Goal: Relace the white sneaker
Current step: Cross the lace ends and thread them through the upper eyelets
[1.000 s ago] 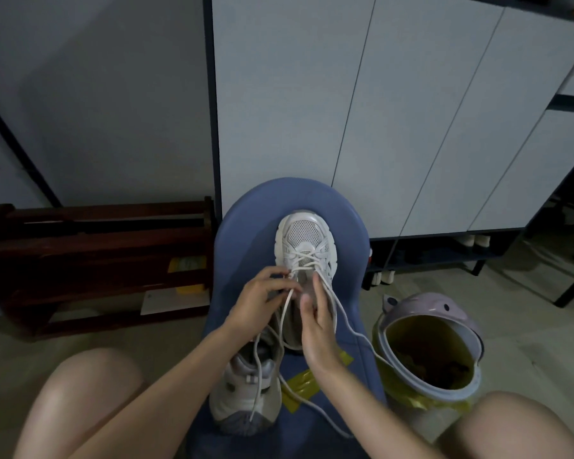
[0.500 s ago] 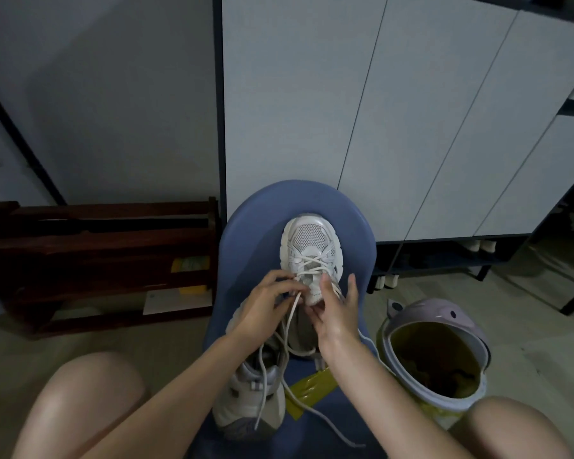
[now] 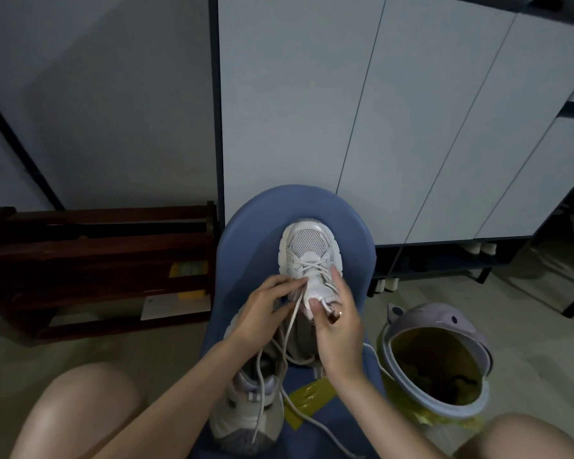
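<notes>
The white sneaker (image 3: 307,250) lies toe away from me on a blue seat (image 3: 256,226), laced across its front eyelets. My left hand (image 3: 262,313) pinches the white lace (image 3: 290,323) at the sneaker's left side, and the lace trails down between my forearms. My right hand (image 3: 337,321) grips the sneaker's tongue and right eyelet row, index finger stretched along the shoe's right edge. The lace's other end (image 3: 315,424) runs loose across the seat toward me.
A second sneaker (image 3: 246,412) with grey trim lies nearer me on the seat, beside yellow tape (image 3: 307,397). A lilac bin (image 3: 438,362) with a yellow liner stands at the right. A dark wooden rack (image 3: 93,260) is left, white cabinet doors (image 3: 378,111) behind.
My right hand has slid up from the shoe's opening and closed on the tongue and right eyelets. My left hand has stayed pinching the lace at the left side.
</notes>
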